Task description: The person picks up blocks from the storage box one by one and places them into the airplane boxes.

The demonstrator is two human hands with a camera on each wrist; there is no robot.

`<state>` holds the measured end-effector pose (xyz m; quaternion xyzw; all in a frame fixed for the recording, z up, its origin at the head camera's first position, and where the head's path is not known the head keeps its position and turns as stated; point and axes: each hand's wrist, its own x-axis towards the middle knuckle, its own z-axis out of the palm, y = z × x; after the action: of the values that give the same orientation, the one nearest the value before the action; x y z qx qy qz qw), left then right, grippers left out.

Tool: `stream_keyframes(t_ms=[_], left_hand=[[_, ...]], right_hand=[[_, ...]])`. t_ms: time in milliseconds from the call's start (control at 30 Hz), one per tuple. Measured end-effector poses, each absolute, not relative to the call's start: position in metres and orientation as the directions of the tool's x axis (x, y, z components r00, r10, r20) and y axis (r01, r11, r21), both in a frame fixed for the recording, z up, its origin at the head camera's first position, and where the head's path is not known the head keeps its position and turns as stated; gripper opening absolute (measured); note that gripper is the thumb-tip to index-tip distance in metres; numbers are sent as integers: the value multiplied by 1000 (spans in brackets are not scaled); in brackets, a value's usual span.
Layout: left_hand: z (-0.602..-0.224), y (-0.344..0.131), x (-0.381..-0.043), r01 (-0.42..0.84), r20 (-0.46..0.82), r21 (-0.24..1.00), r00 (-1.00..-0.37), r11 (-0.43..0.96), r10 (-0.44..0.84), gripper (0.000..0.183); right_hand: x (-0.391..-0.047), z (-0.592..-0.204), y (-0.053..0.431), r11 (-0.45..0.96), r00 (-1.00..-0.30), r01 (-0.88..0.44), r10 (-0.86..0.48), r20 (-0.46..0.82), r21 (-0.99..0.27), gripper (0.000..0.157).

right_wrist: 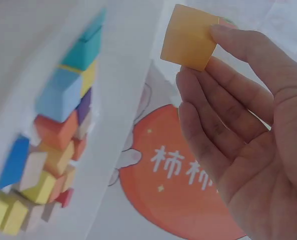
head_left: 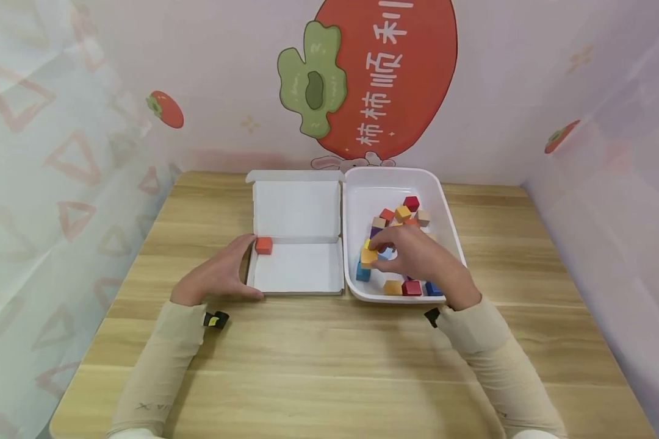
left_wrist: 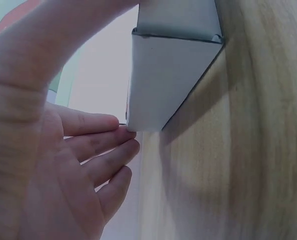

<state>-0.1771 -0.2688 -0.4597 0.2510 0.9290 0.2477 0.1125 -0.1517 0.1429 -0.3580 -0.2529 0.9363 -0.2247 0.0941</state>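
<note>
A loosened fingertip pinch could drop the orange block (head_left: pixel 369 258), held by the right hand (head_left: pixel 417 251) near the left edge of the white tray (head_left: pixel 369 196), onto the coloured blocks (head_left: pixel 412 288) inside, while the left hand (head_left: pixel 219 273), thumb and fingers apart, flanks the open box (head_left: pixel 301 269), 1 red block (head_left: pixel 263 246) in its base's back left corner
</note>
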Motion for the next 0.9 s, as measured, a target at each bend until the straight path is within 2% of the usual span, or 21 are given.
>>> stream_keyframes(t_ms=[200,433,733,900], left_hand=[[-458,-269,-178,424,-88,507,-841,751,534,135],[-455,-269,-178,419,-117,502,-834,757,539,135],[-455,-270,-178,440,-79,531,-825,725,559,130],[-456,-269,-180,475,-39,552,-807,685,590,124]], right_hand=[[-157,-346,115,715,-823,-519,-566,48,-469,32],[-163,-346,56,655,-780,-551,-624,41,-517,29],[-169,-380,-16,639,-758,-590,-650,64,-494,28],[-178,-407,-40,638,-763,-595,-640,93,-488,26]])
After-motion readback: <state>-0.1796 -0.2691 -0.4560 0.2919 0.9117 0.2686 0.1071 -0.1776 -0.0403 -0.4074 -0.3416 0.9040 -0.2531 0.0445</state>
